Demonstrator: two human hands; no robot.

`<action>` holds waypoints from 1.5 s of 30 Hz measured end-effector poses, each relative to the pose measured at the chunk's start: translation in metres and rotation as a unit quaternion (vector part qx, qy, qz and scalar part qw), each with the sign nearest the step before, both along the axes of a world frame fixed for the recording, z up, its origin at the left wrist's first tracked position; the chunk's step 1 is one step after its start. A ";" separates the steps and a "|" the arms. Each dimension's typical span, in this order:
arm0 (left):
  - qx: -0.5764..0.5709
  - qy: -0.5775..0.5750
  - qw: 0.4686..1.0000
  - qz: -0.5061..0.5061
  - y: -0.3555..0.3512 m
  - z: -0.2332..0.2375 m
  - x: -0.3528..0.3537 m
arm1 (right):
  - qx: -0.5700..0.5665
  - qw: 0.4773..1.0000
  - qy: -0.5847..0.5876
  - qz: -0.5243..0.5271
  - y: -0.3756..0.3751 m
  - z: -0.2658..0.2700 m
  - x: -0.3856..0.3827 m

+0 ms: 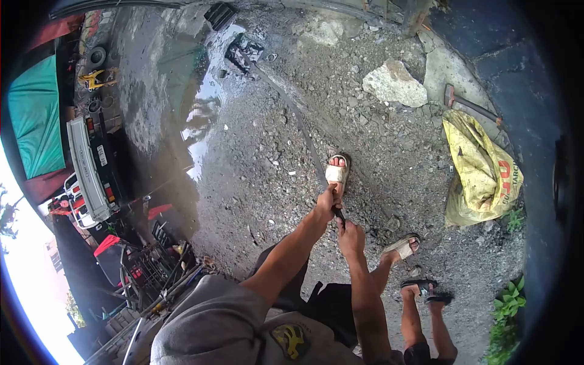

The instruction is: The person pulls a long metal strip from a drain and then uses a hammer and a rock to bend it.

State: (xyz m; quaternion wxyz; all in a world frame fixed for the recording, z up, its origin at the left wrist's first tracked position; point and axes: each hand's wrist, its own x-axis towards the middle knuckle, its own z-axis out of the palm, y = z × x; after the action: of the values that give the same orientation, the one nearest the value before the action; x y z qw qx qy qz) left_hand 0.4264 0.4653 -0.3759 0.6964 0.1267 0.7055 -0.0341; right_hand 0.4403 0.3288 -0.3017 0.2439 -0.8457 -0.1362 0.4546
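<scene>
The left hand point(328, 199) and, just behind it, the right hand point(351, 238) were closed around a long pole point(308, 141), which slanted across gravel point(261, 176) to a puddle point(208, 91); a yellow sack point(471, 164) lay to the right

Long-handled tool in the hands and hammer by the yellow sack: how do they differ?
The long-handled tool is gripped by the left hand and right hand; the hammer lies unheld beside the yellow sack. The long-handled tool looks much longer than the hammer. Both have a head at one end.
</scene>
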 end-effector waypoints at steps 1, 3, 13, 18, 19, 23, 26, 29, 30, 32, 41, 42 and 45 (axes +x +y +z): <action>-0.012 0.006 1.000 -0.015 -0.009 0.006 0.001 | 0.011 1.000 -0.007 -0.004 -0.011 0.005 -0.002; -0.027 0.017 0.999 -0.034 -0.038 0.010 -0.001 | 0.001 1.000 0.018 -0.016 -0.041 0.010 -0.006; -0.093 -0.005 0.995 -0.040 -0.290 0.055 -0.042 | 0.024 0.978 -0.207 -0.018 -0.302 0.027 -0.071; -0.156 -0.042 0.987 -0.009 -0.435 0.102 -0.065 | -0.114 0.990 0.067 -0.039 -0.436 0.106 -0.062; -0.175 -0.051 0.983 -0.014 -0.454 0.113 -0.066 | -0.120 0.989 0.071 -0.046 -0.460 0.113 -0.067; -0.236 -0.027 0.971 -0.037 -0.498 0.126 -0.067 | -0.132 0.991 0.004 -0.035 -0.511 0.127 -0.080; -0.263 -0.011 0.964 -0.022 -0.492 0.124 -0.064 | -0.128 0.990 -0.046 -0.030 -0.500 0.123 -0.080; -0.270 -0.007 0.963 -0.009 -0.453 0.107 -0.059 | -0.145 0.989 -0.030 -0.030 -0.464 0.111 -0.076; -0.263 0.008 0.965 -0.010 -0.439 0.101 -0.056 | -0.131 0.990 -0.047 -0.027 -0.453 0.100 -0.077; -0.264 0.011 0.964 0.001 -0.402 0.097 -0.043 | -0.118 0.991 -0.058 -0.017 -0.418 0.092 -0.065; -0.197 -0.020 0.979 0.037 -0.248 0.089 -0.018 | -0.069 0.996 -0.056 0.019 -0.275 0.063 -0.038; -0.189 -0.012 0.981 0.027 -0.222 0.069 -0.022 | -0.036 0.996 -0.073 0.027 -0.244 0.043 -0.036; -0.125 -0.018 0.991 0.042 -0.099 0.009 -0.023 | -0.017 0.999 -0.051 -0.002 -0.097 0.006 -0.016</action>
State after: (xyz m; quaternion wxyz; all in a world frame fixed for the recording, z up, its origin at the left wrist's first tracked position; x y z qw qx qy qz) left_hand 0.4032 0.3662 -0.3667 0.7199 0.0097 0.6881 -0.0903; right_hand 0.4240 0.2313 -0.2955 0.2233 -0.8721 -0.1394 0.4124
